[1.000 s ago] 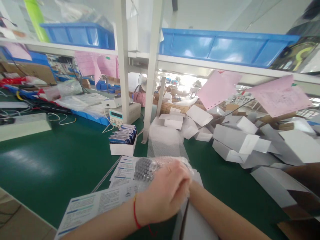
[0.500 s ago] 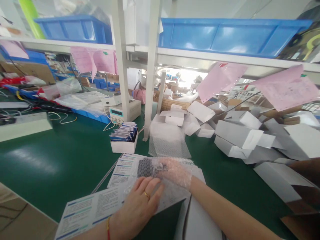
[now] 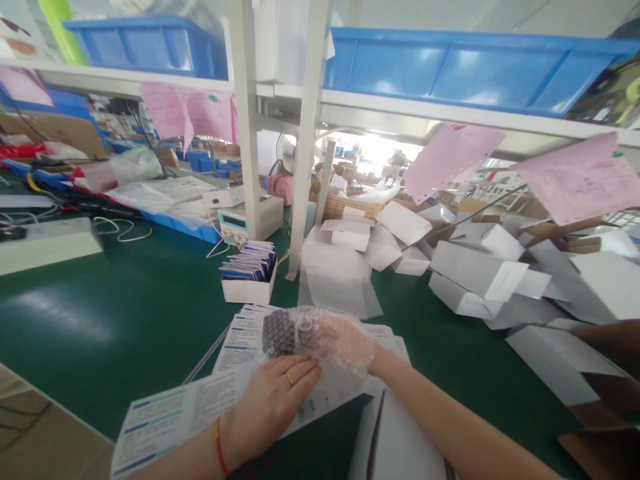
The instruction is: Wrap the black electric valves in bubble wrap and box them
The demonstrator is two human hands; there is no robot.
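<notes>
A clear bubble wrap bag (image 3: 345, 360) lies over printed sheets in front of me. My right hand (image 3: 333, 339) is inside the bag up to the wrist, its fingers around the near end of a dark grey item (image 3: 279, 333). Through the bubbles the item's kind cannot be made out. My left hand (image 3: 277, 393), with a ring on one finger, has its fingers pressed together over the bag's lower edge, just below the item; its thumb is hidden. Under both hands are the printed sheets (image 3: 180, 410).
A small white box of blue-and-white booklets (image 3: 247, 290) stands beyond the sheets. Behind the bag lie flat bubble wrap bags (image 3: 340, 280). White cartons (image 3: 477, 267) are heaped at right, another carton (image 3: 400, 440) is near my right forearm. A shelf post (image 3: 305, 147) rises ahead.
The dark item and my right hand have shifted slightly left inside the bag, and more of the item shows. My left hand's fingers have drawn closer together.
</notes>
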